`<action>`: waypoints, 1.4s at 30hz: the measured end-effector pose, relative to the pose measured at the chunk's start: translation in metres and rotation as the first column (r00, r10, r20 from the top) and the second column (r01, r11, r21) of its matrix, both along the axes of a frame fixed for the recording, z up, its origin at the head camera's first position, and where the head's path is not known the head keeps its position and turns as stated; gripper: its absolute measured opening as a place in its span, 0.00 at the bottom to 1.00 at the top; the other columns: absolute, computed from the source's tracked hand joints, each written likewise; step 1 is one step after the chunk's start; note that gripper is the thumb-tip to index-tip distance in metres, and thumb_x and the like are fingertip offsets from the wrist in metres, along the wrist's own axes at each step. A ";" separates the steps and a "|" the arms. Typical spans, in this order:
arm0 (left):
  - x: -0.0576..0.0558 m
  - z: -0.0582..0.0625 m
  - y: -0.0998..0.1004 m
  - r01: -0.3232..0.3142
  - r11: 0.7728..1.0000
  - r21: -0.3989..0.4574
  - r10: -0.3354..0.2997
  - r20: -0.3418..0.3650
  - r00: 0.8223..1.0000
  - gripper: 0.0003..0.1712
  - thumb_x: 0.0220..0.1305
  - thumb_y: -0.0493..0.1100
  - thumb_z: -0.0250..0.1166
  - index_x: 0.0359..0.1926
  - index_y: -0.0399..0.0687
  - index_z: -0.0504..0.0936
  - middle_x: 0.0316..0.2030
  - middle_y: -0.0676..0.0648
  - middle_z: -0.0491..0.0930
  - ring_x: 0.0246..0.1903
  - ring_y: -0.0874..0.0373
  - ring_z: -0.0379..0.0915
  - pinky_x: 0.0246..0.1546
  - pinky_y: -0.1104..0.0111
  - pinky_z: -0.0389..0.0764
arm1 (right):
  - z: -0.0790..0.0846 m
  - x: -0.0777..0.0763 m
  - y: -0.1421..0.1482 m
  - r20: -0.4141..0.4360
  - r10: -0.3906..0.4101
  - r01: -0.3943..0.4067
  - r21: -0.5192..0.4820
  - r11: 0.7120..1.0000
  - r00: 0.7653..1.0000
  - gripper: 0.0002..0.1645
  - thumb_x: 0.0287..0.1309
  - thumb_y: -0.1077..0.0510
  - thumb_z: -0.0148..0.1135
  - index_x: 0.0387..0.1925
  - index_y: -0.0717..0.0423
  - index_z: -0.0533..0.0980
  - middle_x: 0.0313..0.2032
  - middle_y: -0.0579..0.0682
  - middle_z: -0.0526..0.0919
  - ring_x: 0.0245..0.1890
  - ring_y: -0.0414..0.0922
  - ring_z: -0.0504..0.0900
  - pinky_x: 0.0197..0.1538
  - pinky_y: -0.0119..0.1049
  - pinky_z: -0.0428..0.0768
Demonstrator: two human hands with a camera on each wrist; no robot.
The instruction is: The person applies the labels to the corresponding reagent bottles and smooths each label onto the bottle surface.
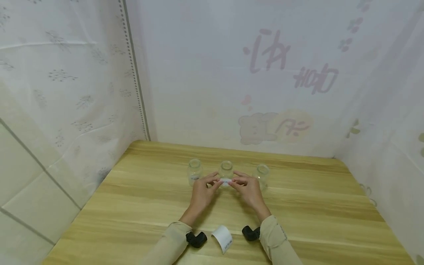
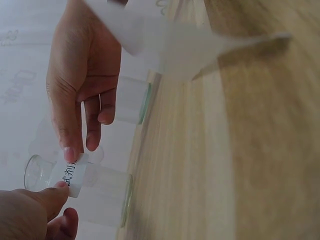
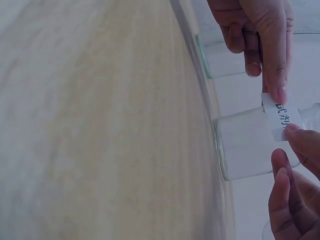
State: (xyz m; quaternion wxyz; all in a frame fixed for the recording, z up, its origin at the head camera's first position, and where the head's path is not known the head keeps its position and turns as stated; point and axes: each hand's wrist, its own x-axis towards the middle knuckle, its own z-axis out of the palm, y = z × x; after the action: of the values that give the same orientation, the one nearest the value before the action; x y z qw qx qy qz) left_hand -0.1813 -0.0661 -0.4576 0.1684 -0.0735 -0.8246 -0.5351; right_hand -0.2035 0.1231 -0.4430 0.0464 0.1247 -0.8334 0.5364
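Observation:
A small white label [image 1: 226, 182] with dark printed characters spans the gap between my two hands, at the front of the middle glass jar [image 1: 226, 170]. My left hand [image 1: 202, 189] pinches its left end and my right hand [image 1: 248, 188] its right end. In the left wrist view both thumbs lie on the printed face of the label [image 2: 72, 175], with the clear jar [image 2: 107, 195] behind it. From the right wrist, the label [image 3: 281, 117] overlaps the upper part of the upright jar [image 3: 242, 145]. The fingers behind the label are partly hidden.
A second glass jar [image 1: 194, 170] with dark print on it stands at left, a third jar [image 1: 262, 173] at right. Nearer lies a curled white sheet [image 1: 222, 237] with print, between two black wrist pieces [image 1: 197, 239]. Beyond the wooden table [image 1: 314, 206] hang pale curtains.

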 end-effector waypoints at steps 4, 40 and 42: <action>-0.001 0.001 0.002 -0.011 1.000 0.009 0.011 -0.004 1.000 0.06 0.66 0.40 0.73 0.38 0.41 0.91 0.56 0.39 0.84 0.32 0.54 0.82 0.26 0.73 0.75 | 0.000 0.000 0.001 0.004 -0.002 0.002 0.003 1.000 1.000 0.04 0.60 0.59 0.75 0.35 0.56 0.90 0.62 0.54 0.82 0.41 0.49 0.87 0.37 0.34 0.83; -0.002 0.003 0.006 -0.052 0.999 0.008 0.052 0.013 0.999 0.05 0.64 0.39 0.75 0.34 0.41 0.92 0.53 0.38 0.86 0.25 0.57 0.78 0.18 0.75 0.67 | 0.000 -0.003 -0.001 -0.037 -0.005 0.005 0.001 1.000 0.999 0.04 0.60 0.60 0.76 0.33 0.59 0.89 0.58 0.58 0.85 0.33 0.45 0.86 0.32 0.32 0.79; -0.001 0.004 0.006 -0.051 0.999 0.008 0.051 0.020 0.998 0.05 0.64 0.39 0.75 0.34 0.41 0.91 0.53 0.38 0.86 0.24 0.59 0.77 0.18 0.75 0.67 | -0.001 -0.003 -0.001 -0.036 -0.008 0.008 0.005 1.000 0.999 0.04 0.60 0.60 0.75 0.33 0.58 0.89 0.58 0.57 0.85 0.33 0.44 0.86 0.31 0.32 0.79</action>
State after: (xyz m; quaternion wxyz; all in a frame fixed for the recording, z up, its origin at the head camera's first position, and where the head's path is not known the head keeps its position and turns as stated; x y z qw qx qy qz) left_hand -0.1828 -0.0598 -0.4534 0.1740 -0.0462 -0.8255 -0.5349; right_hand -0.2065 0.1218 -0.4437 0.0633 0.1311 -0.8342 0.5319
